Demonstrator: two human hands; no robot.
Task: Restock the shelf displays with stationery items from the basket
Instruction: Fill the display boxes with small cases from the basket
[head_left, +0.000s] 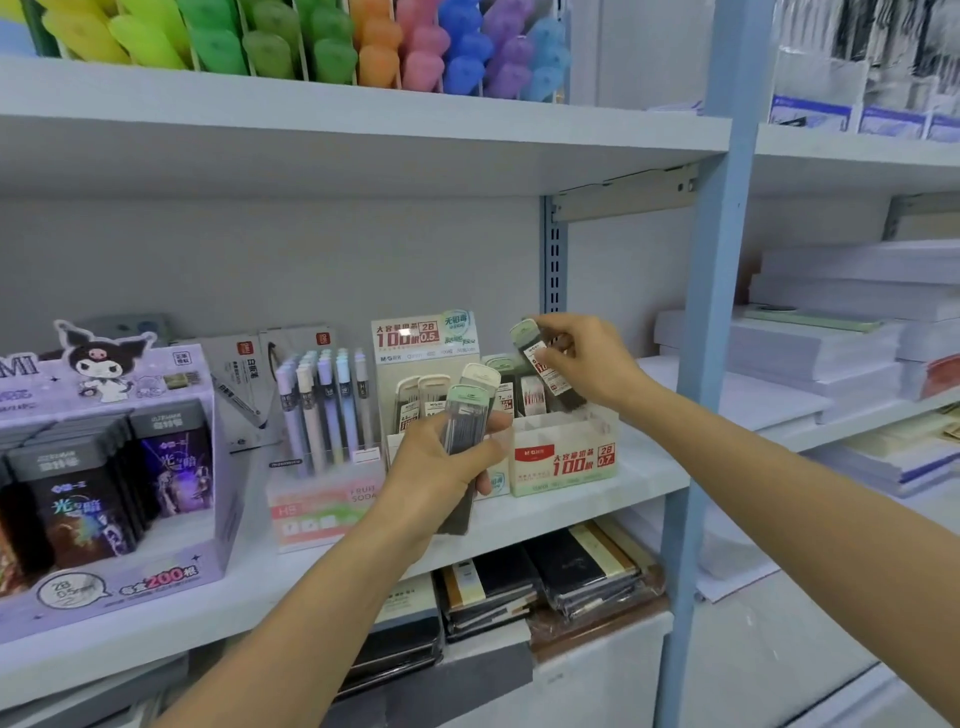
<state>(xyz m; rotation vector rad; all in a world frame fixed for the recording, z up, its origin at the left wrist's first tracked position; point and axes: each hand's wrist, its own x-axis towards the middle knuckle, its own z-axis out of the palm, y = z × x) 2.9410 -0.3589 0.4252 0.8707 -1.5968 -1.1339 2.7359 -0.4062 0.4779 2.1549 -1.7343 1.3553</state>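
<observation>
We note the left hand (441, 467), its grip curled round stacked lead refill cases (467, 415) in front of the shelf (597, 499). The grip of the right hand (587, 364) pinches one green-capped lead case (535, 348) just above the M&G display box (566, 457) marked "2B 0.7", "100". The header card (415, 338) behind reads "2B 0.5".

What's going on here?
A person is restocking pencil-lead refills on the middle shelf. The left hand grips a small stack of lead cases. The right hand pinches a single case, tilted, just above the 0.7 display box, which holds a few other cases. The case is not yet slotted in. The basket is out of view.
</observation>
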